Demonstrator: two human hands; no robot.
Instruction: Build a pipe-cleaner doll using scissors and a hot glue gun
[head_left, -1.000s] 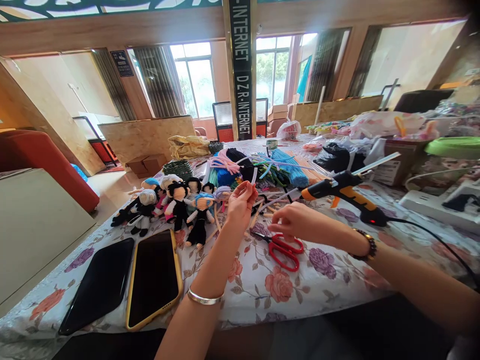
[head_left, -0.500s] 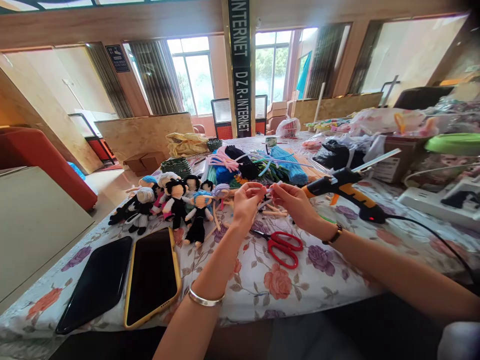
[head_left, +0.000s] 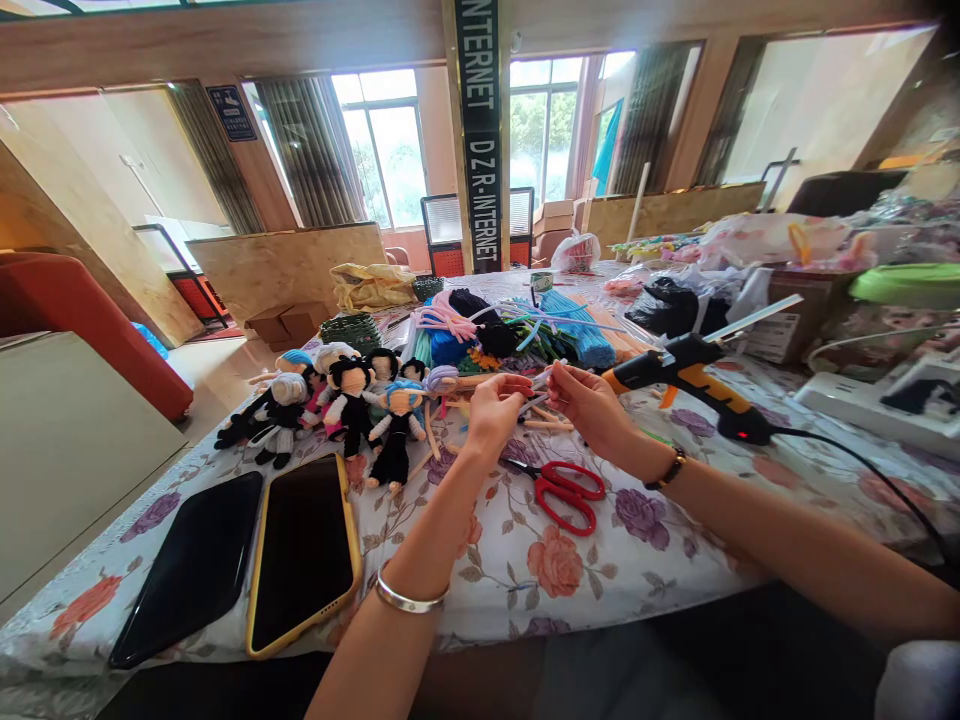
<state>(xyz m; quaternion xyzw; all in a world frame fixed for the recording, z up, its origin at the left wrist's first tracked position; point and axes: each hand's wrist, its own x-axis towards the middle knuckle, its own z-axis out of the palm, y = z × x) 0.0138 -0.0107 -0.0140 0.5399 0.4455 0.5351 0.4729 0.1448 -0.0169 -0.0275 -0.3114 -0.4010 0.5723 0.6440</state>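
Up close, thin pale pipe cleaner (head_left: 541, 380), both hands

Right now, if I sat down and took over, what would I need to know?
Left hand and right hand are raised over the table, both pinching one pale pipe cleaner between them.
Red scissors lie on the cloth just below the hands.
Glue gun rests at right.
Little dolls lie in a group at left, pipe cleaner pile behind.
The pinched piece looks unfinished.
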